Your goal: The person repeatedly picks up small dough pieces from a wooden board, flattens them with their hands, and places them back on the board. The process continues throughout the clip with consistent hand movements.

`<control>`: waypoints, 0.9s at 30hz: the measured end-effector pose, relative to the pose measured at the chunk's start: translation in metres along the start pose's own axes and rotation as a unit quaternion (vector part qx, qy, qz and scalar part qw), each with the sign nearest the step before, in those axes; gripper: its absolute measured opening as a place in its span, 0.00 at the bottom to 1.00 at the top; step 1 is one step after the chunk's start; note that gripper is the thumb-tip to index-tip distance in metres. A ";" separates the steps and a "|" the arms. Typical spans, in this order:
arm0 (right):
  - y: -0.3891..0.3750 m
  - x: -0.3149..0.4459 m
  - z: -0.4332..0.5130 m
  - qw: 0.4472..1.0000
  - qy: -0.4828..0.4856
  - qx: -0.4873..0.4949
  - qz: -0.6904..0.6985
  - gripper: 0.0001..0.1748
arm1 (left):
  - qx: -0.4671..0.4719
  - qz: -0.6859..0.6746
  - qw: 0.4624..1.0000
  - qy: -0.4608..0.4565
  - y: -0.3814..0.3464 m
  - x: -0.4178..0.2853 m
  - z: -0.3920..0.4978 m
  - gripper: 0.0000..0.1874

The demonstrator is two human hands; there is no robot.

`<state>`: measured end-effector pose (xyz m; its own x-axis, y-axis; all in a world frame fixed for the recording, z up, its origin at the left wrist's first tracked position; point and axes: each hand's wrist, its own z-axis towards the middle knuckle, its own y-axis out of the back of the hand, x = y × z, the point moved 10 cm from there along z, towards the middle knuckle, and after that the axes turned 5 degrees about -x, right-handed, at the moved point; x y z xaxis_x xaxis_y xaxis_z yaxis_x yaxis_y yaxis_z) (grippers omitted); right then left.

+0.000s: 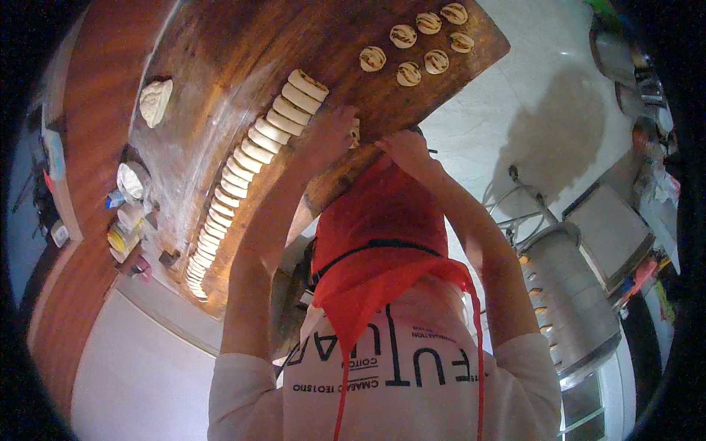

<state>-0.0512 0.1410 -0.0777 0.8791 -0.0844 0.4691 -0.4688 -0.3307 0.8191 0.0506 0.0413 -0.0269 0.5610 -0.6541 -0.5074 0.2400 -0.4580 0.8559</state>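
A long row of sliced, filled dough pieces [242,160] curves along the brown wooden board [231,66]. Beside the row's upper end, my left hand [331,129] reaches over the board, its fingers at a small dough piece [355,134] that is partly hidden. Whether they grip it is unclear. My right hand [407,149] is at the board's near edge, just right of that piece, with fingers bent; what they hold, if anything, cannot be seen. Several round, twisted dough pieces [403,36] with dark filling lie beyond both hands.
A pale dough lump [156,103] sits at the board's left. Below it stand a bag of white powder [130,180] and a container with a yellow lid [117,241]. To the right are a metal-framed stand [518,204], a grey cylindrical object [573,297] and a flat tray [609,234].
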 end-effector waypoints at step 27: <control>0.040 -0.043 -0.041 0.923 -0.264 -0.101 0.260 0.28 | -0.238 -0.289 0.873 0.314 -0.038 0.003 -0.025 0.15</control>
<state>-0.1107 0.1700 -0.0518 0.4250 -0.6472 0.6329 -0.7987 0.0609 0.5986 0.0627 0.0714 -0.0586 0.5243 0.1301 -0.8415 0.8449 -0.2028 0.4950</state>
